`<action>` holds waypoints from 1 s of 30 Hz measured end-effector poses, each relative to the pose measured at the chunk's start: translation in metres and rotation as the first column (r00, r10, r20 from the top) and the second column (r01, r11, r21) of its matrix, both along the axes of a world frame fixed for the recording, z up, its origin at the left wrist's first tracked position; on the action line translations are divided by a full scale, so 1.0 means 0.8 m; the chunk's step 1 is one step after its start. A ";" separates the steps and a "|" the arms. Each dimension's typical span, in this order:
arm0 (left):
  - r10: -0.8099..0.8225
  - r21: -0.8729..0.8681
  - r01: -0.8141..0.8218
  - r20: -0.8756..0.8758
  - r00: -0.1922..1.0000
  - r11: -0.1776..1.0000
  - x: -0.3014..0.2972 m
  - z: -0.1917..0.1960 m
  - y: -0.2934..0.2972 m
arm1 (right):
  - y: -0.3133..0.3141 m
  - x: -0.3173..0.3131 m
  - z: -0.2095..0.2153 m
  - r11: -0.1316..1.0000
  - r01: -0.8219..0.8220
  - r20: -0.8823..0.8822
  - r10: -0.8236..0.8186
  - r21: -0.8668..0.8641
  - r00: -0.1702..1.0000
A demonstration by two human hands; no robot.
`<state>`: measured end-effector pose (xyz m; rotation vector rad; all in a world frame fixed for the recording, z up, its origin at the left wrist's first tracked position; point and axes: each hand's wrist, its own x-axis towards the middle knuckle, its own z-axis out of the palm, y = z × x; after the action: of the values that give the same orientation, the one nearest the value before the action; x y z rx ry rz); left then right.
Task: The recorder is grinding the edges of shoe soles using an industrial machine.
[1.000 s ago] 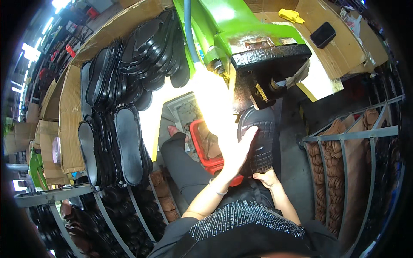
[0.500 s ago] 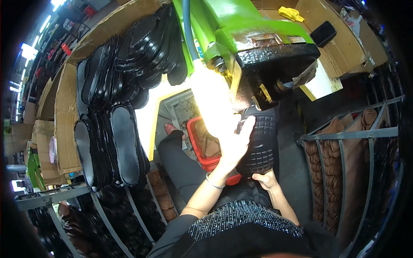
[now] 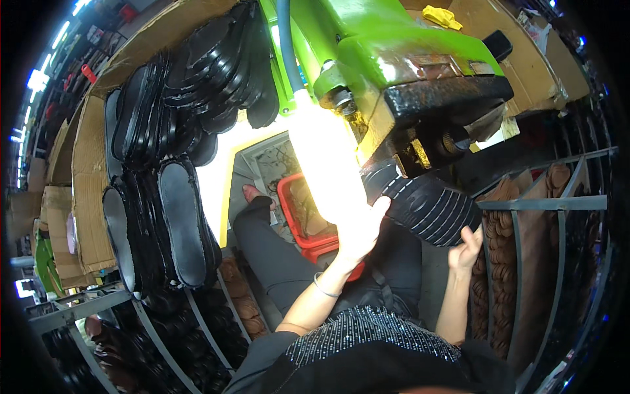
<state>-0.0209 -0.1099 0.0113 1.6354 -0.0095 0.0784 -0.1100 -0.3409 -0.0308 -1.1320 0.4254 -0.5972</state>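
A black shoe sole [image 3: 430, 209] lies slanted under the head of a green machine [image 3: 413, 52], its ribbed tread facing up. My right hand [image 3: 464, 251] grips the sole's lower right end between thumb and fingers. At the other end, my left hand [image 3: 359, 231] holds the sole's edge, thumb against it; glare from the lamp washes out its fingers. The sole's upper left end is partly hidden beneath the machine head. The glowing tube lamp [image 3: 321, 151] hangs right beside my left hand.
Stacked black soles [image 3: 180, 223] fill a cardboard box [image 3: 92, 197] on the left. Below the lamp stands a red bin [image 3: 283, 197]. Metal racks [image 3: 571, 202] with brown pieces are at right; another rack [image 3: 79, 312] is lower left. A yellow cloth [image 3: 441, 17] lies at the top.
The sole has swung from upright to slanted, its near end going right. My right hand has moved right and up with it; my left hand stays near the lamp.
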 end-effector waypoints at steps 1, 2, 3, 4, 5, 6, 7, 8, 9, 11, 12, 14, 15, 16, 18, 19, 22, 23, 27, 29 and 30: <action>-0.001 -0.030 0.001 0.025 1.000 1.000 0.000 0.002 -0.002 | -0.021 0.007 -0.003 0.999 -0.022 -0.015 0.022 -0.025 1.000; 0.002 -0.031 -0.002 0.024 1.000 1.000 0.000 -0.001 -0.003 | -0.025 0.021 0.013 0.998 -0.049 -0.009 0.049 -0.050 0.999; -0.002 -0.070 0.005 0.031 1.000 0.998 -0.001 -0.002 -0.005 | -0.030 0.033 0.023 0.998 -0.030 0.000 0.030 -0.056 1.000; -0.007 -0.109 0.011 0.037 0.999 0.994 -0.001 -0.003 -0.006 | -0.035 0.043 0.032 0.998 -0.011 0.009 0.012 -0.061 1.000; -0.002 -0.109 0.006 0.039 0.999 0.994 -0.003 -0.002 -0.008 | -0.038 0.052 0.037 0.998 -0.016 0.010 0.017 -0.062 1.000; -0.020 -0.340 -0.011 -0.088 0.996 0.940 -0.005 -0.002 -0.011 | -0.040 0.060 0.042 0.997 -0.054 0.041 0.056 -0.052 0.998; -0.067 -0.548 -0.057 -0.205 0.977 0.835 -0.005 -0.002 -0.012 | -0.041 0.069 0.048 0.995 -0.091 0.071 0.094 -0.042 0.993; -0.059 -0.546 -0.065 -0.207 0.977 0.835 -0.005 -0.007 -0.009 | -0.035 0.077 0.059 0.994 -0.099 0.069 0.102 -0.041 0.992; 0.017 -0.315 -0.027 -0.034 0.999 0.949 -0.002 -0.013 -0.005 | -0.022 0.086 0.075 0.995 -0.093 0.083 0.096 -0.043 0.992; 0.030 -0.004 -0.030 0.142 0.989 1.000 0.005 -0.008 0.008 | -0.020 0.099 0.084 0.995 -0.094 0.089 0.096 -0.035 0.991; 0.044 -0.002 -0.044 0.108 0.993 0.999 0.010 0.002 0.009 | -0.021 0.107 0.085 0.995 -0.089 0.085 0.092 -0.038 0.992; 0.026 0.037 -0.030 0.102 0.994 0.999 0.014 0.008 0.026 | -0.017 0.127 0.091 0.989 -0.115 0.077 0.121 -0.089 0.990; 0.025 0.022 -0.028 0.129 0.991 0.999 0.015 0.000 0.031 | -0.020 0.138 0.089 0.983 -0.166 0.079 0.171 -0.073 0.982; 0.023 0.017 -0.025 0.128 0.991 1.000 0.016 -0.005 0.038 | -0.018 0.146 0.090 0.971 -0.228 0.086 0.233 -0.066 0.969; 0.052 0.044 -0.062 0.189 0.981 0.997 0.016 -0.008 0.053 | 0.002 0.159 0.093 0.963 -0.253 0.090 0.261 -0.088 0.961; 0.113 0.055 -0.128 0.215 0.970 0.990 0.018 -0.004 0.057 | 0.010 0.164 0.092 0.960 -0.275 0.109 0.280 -0.054 0.954; 0.125 -0.097 -0.109 0.184 0.975 0.989 0.023 -0.012 0.080 | 0.025 0.168 0.073 0.952 -0.305 0.122 0.307 -0.031 0.944; 0.136 -0.203 -0.109 0.127 0.983 0.973 0.026 -0.015 0.087 | 0.041 0.167 0.078 0.952 -0.302 0.099 0.305 -0.045 0.947; 0.114 -0.391 -0.091 0.036 0.993 0.916 0.037 -0.022 0.119 | 0.066 0.160 0.053 0.929 -0.369 0.084 0.368 -0.006 0.926; 0.095 -0.473 -0.088 -0.010 0.995 0.877 0.038 -0.024 0.134 | 0.073 0.161 0.042 0.920 -0.391 0.090 0.391 -0.013 0.916; 0.092 -0.473 -0.085 -0.009 0.996 0.877 0.037 -0.028 0.142 | 0.075 0.160 0.036 0.921 -0.389 0.091 0.389 -0.020 0.917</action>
<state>0.0087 0.0037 -0.0113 1.1424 0.0700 0.1507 0.0179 -0.2807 -0.0018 -1.1454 0.1105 -0.2976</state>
